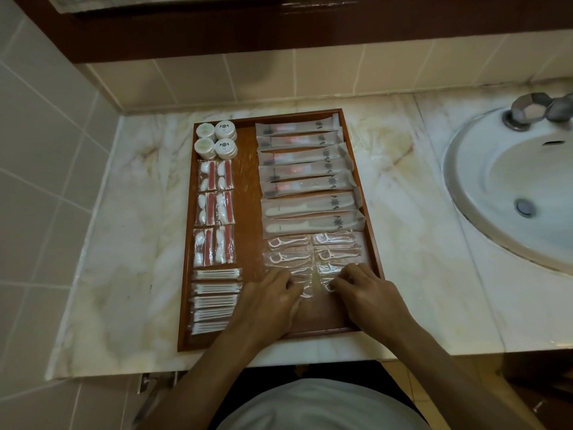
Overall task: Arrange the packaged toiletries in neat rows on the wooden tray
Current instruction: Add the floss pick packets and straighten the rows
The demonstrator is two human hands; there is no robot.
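Note:
A wooden tray (246, 193) lies on the marble counter. Down its left side run round white soap packs (216, 139), red-and-white cotton kits (215, 212) and cotton-swab packets (215, 301). The right side holds several long toothbrush and comb sleeves (305, 178) stacked in a column, with clear floss-pick packets (313, 251) in two columns below them. My left hand (273, 301) and my right hand (361, 291) rest side by side on the nearest floss-pick packets, fingertips curled onto the plastic. The packets under my fingers are mostly hidden.
A white sink basin (511, 187) with a metal tap (533, 111) is set into the counter (124, 243) on the right. Tiled walls close the back and left. The counter's front edge runs just below the tray.

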